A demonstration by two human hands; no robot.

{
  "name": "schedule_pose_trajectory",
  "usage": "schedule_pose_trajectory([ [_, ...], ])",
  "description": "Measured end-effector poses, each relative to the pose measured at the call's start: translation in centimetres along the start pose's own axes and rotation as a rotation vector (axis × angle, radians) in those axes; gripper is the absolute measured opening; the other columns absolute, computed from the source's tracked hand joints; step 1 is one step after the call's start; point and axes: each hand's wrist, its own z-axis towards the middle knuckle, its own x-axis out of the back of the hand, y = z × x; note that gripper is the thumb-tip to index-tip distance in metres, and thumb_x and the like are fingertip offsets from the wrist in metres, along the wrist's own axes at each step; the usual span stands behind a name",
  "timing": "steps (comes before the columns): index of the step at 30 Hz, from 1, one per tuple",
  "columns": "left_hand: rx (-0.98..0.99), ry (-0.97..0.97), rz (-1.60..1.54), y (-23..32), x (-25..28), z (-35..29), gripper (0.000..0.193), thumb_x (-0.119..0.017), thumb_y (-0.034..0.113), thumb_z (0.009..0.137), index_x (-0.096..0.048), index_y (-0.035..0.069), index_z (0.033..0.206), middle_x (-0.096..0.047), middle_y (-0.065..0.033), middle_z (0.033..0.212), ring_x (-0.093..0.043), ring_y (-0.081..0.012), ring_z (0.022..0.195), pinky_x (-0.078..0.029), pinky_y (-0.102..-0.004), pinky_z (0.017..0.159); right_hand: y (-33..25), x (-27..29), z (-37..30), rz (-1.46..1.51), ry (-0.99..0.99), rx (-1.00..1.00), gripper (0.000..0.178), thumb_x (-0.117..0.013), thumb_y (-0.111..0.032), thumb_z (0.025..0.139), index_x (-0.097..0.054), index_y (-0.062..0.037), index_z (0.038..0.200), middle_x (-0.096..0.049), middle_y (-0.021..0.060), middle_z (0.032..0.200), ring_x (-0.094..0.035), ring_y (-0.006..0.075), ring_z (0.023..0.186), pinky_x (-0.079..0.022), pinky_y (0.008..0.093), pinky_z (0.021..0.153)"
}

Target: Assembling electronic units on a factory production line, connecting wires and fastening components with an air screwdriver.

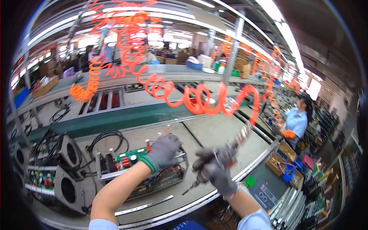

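Observation:
My left hand (165,151), in a grey glove, is over the right side of an open metal chassis (183,174). Its fingers are bent and pressed together; whatever they hold, if anything, is hidden. Inside the chassis lies a green circuit board (126,154) with red and black parts. My right hand (218,174), also gloved, grips an air screwdriver (233,147) just right of the chassis. The tool slants, its thin bit pointing down and left, apart from the chassis. An orange coiled hose (226,101) runs from its upper end. Motion blurs this hand somewhat.
More chassis units with fans (69,188) stand at left beside black cables (109,138). A metal strip (143,206) lies by the bench's near edge. At right are parts boxes (276,163) and silvery bars (289,205). A co-worker (297,120) works farther right.

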Motion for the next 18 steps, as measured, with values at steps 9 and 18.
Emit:
schedule_pose_trajectory([
  [9, 0.387, 0.206, -0.872, 17.1, -2.7, -16.9, 0.051, -0.071, 0.022, 0.078, -0.053, 0.003, 0.122, -0.065, -0.0206, 0.099, -0.065, -0.0313, 0.080, -0.053, -0.0380, 0.075, 11.2, -5.1, -9.5, 0.157, 0.049, 0.198, 0.065, -0.074, -0.016, 0.071, -0.044, -0.0060, 0.127, -0.057, 0.0080, 0.102, -0.058, 0.0138, 0.083, -0.050, 0.0265, 0.071],
  [18, 0.674, -0.040, -0.495, 14.3, -1.4, -22.5, 0.035, -0.078, 0.028, 0.059, -0.063, 0.013, 0.087, -0.062, -0.0072, 0.082, -0.059, -0.0316, 0.081, -0.042, -0.0412, 0.076, 17.3, -3.0, -10.4, -0.141, -0.607, -0.361, 0.079, -0.075, -0.015, 0.077, -0.031, -0.0047, 0.142, -0.052, 0.0195, 0.128, -0.053, 0.0326, 0.118, -0.041, 0.0434, 0.100],
])
